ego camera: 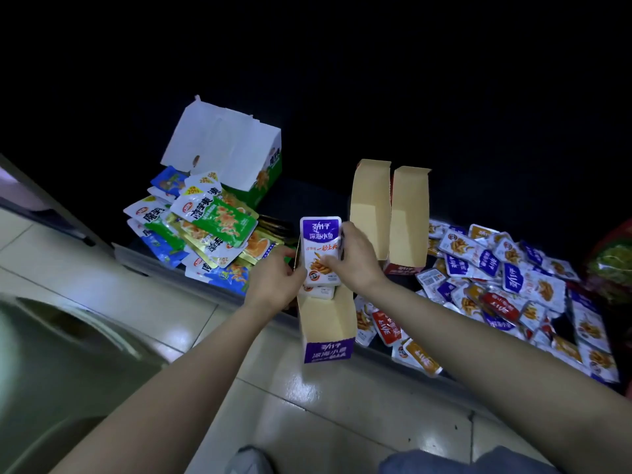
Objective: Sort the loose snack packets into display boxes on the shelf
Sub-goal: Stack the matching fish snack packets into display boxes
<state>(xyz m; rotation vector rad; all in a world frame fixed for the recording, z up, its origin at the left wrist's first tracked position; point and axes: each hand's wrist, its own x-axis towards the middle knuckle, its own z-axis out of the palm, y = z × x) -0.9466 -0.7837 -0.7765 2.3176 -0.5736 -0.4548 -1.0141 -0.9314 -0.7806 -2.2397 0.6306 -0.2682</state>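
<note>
Purple and white, glossy and flat with rounded corners, the small snack packet (pixel 319 249) stands upright between your hands, just above the open top of a narrow tan cardboard display box (pixel 325 323). Its top band is purple with white characters. The lower half is white, with a red line of print and a picture of orange strips.

Your left hand (pixel 273 285) curls its fingers at the packet's lower left edge, beside the box's side wall. Your right hand (pixel 359 265) pinches the packet from the right, fingers (pixel 330 261) bent over its front.

The box has a plain matte inside and a purple printed front panel. It leans over the dark shelf's grey lip (pixel 143 258), and a few white packets (pixel 318 292) lie inside it under the one you hold. Just behind stand two tall tan cardboard boxes (pixel 371 206) with red bases and their flaps raised; you cannot see what is in them.

To the right on the shelf lies a loose heap of small shiny packets (pixel 513 275) in purple, white, red and orange. To the left lies a pile of larger green, white and blue pouches (pixel 212 224), spilled in front of a green box with a raised white lid (pixel 225 145). Below the shelf, the pale floor tiles (pixel 154 302) are smooth and reflective.
</note>
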